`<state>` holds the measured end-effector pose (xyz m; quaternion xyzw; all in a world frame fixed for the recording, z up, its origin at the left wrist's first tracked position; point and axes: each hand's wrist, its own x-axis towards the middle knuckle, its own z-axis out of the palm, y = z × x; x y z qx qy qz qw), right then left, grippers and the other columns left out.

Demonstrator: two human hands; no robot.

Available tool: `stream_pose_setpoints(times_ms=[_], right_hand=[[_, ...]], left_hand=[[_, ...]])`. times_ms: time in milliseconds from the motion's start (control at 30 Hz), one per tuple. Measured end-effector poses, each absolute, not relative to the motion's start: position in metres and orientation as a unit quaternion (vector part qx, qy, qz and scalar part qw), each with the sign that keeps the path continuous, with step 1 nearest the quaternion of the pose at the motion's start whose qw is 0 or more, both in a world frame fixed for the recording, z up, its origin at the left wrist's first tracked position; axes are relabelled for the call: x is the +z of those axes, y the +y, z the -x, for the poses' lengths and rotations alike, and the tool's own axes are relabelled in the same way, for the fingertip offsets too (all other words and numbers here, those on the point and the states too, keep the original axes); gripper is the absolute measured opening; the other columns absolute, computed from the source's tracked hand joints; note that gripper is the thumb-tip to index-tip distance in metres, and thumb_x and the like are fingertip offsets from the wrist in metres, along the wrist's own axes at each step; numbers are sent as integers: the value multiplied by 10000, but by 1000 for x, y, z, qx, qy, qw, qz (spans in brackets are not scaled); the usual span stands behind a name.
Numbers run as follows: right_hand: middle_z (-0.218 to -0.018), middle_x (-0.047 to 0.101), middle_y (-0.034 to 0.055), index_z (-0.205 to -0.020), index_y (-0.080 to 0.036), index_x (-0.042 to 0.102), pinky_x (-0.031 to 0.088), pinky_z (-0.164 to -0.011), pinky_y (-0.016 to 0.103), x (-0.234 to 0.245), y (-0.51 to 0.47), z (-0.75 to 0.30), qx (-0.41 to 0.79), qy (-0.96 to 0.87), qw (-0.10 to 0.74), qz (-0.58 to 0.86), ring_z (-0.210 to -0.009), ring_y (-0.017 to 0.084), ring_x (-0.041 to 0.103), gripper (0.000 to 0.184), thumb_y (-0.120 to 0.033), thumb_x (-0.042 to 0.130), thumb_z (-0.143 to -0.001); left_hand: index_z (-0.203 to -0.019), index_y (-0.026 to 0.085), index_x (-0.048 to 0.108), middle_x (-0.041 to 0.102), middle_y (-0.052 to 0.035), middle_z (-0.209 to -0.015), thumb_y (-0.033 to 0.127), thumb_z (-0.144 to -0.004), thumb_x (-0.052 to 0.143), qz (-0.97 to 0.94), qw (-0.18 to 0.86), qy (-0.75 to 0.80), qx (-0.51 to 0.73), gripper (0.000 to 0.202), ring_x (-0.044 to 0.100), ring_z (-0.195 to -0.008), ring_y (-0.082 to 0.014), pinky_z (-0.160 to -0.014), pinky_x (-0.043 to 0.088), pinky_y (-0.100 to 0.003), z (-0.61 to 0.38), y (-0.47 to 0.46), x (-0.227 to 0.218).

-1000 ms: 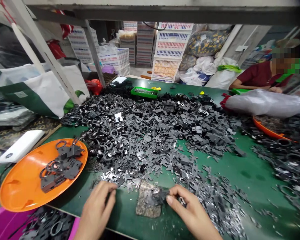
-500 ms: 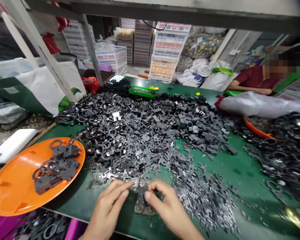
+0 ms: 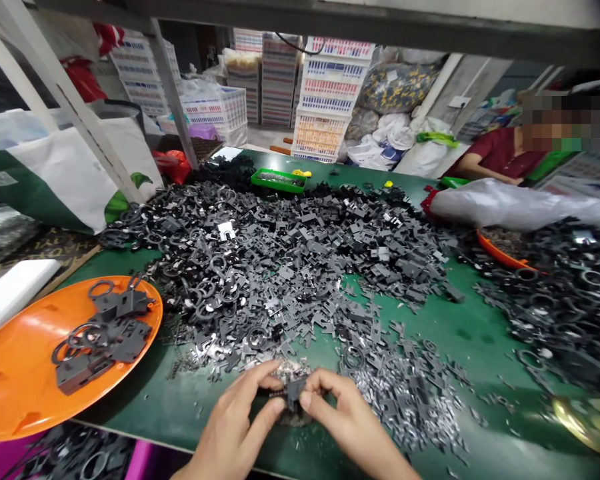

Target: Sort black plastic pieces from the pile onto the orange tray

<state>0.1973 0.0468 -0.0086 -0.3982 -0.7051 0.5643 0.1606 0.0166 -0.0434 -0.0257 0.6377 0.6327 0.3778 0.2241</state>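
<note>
Orange dish (image 3: 10,393): far left on the green table (image 3: 480,333), well apart from both hands; a few dark ring-and-plate pieces (image 3: 100,333) lie on it.
Left hand (image 3: 235,427): reaches in from the near edge, fingers narrowed to a pinch; its fingertips (image 3: 265,383) meet the left side of a small dark part.
Small dark part (image 3: 293,390): held between the two hands, just above the table's near edge and straight ahead of the person; it reads as a short block (its long axis is too small to tell).
Right hand (image 3: 345,420): mirrors the left, thumb and forefinger closed on the part's right side; neither hand is nearer, both touch it.
Heap (image 3: 300,260): a broad spread of dark metal pieces just beyond the fingertips, running to the table's far side.
Person (image 3: 500,157): seated at the far right corner in a dark red top, well apart from the hands.
</note>
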Motion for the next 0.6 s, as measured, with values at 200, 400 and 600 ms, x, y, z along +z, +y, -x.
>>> stream_pose_setpoints(times_ms=[200, 400, 600], right_hand=[[-637, 517, -14, -664, -181, 516, 365, -616, 242, -26, 51, -216, 551, -697, 141, 436, -646, 149, 486, 247, -368, 522, -825], [-698, 598, 7, -688, -185, 546, 367, -656, 254, -23, 50, -212, 435, -769, 85, 462, -700, 167, 546, 168, -269, 499, -825], [-682, 606, -3, -683, -195, 544, 340, -683, 259, -5, 60, -197, 353, -828, 4, 435, -719, 167, 555, 135, -202, 491, -807]], left_hand=[[-1341, 238, 319, 564, -106, -1246, 263, -853, 570, -692, 153, 637, 303, 549, 537, -1127, -251, -934, 467, -414, -28, -46, -45], [-1335, 215, 330, 596, -97, -1132, 196, -866, 542, -685, 136, 647, 304, 514, 552, -1021, -240, -898, 454, -412, -34, -46, -58], [-1215, 227, 453, 596, -70, -1062, 167, -862, 532, -698, 140, 628, 315, 367, 543, -970, -224, -860, 457, -390, -36, -44, -52]])
